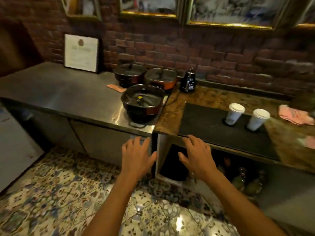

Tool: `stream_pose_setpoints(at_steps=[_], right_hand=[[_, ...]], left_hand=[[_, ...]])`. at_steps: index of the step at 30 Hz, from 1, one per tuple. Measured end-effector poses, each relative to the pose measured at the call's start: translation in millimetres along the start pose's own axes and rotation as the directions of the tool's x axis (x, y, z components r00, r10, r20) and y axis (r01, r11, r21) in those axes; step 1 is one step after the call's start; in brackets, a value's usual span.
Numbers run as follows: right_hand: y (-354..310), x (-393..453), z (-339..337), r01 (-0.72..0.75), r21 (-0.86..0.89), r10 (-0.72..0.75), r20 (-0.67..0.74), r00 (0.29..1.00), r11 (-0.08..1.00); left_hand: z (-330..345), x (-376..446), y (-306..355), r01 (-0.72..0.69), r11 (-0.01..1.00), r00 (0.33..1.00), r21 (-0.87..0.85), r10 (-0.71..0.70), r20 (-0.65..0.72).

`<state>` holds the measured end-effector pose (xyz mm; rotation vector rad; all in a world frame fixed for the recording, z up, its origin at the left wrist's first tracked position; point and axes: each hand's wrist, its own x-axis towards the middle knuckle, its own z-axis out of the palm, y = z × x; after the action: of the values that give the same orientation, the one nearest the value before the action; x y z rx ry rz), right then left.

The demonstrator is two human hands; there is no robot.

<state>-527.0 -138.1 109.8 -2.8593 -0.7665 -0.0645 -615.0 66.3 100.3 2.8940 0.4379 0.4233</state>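
Three lidded pots sit on a steel counter; two lidded paper cups stand on a black mat. The left hand and right hand reach forward, fingers spread, holding nothing.

- The left hand is bare, its five fingers uncovered.
- The right hand is bare too.
- The left forearm is uncovered from the wrist to the near edge of the view.
- The right forearm is likewise uncovered.
- A small pale glint shows by the right wrist; it is too blurred to tell whether it is worn.
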Motion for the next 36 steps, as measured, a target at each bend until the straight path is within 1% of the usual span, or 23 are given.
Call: stream_pose_setpoints(at_steps=[3, 7, 11, 14, 19, 21, 25, 30, 36], right_hand=[[39, 1, -2, -0.126, -0.028, 0.126, 0.001, 0.992, 0.992], [97, 3, -6, -0.280, -0.034, 0.280, -0.004, 0.960, 0.959], [163, 5, -11, -0.386, -0.017, 0.386, -0.033, 0.922, 0.922], [218, 8, -11, -0.430, -0.012, 0.430, -0.035, 0.902, 0.903], [312, 17, -16, -0.461, 0.016, 0.461, -0.014, 0.887, 0.887], [342, 23, -17, -0.469, 0.041, 0.470, -0.003, 0.883, 0.882], [393, 39, -19, -0.473, 0.063, 0.475, -0.011, 0.880, 0.879], [436, 72, -13, -0.474, 0.097, 0.477, -0.009, 0.879, 0.875], [470, 121, 11, -0.497, 0.126, 0.497, 0.034, 0.867, 0.859]], left_hand=[[19, 36, 42, -0.106, 0.992, 0.994, -0.065, 0.108, 0.031], [46, 75, 105, -0.199, 0.976, 0.978, -0.091, 0.204, 0.048], [79, 107, 172, -0.283, 0.953, 0.953, -0.103, 0.292, 0.084], [101, 127, 223, -0.322, 0.941, 0.938, -0.100, 0.332, 0.103], [135, 154, 311, -0.305, 0.948, 0.934, -0.092, 0.317, 0.168], [146, 164, 342, -0.287, 0.953, 0.934, -0.099, 0.301, 0.194], [164, 186, 389, -0.270, 0.958, 0.937, -0.092, 0.283, 0.203], [186, 225, 419, -0.243, 0.967, 0.931, -0.078, 0.255, 0.262], [231, 272, 426, -0.213, 0.974, 0.926, -0.078, 0.227, 0.302]])
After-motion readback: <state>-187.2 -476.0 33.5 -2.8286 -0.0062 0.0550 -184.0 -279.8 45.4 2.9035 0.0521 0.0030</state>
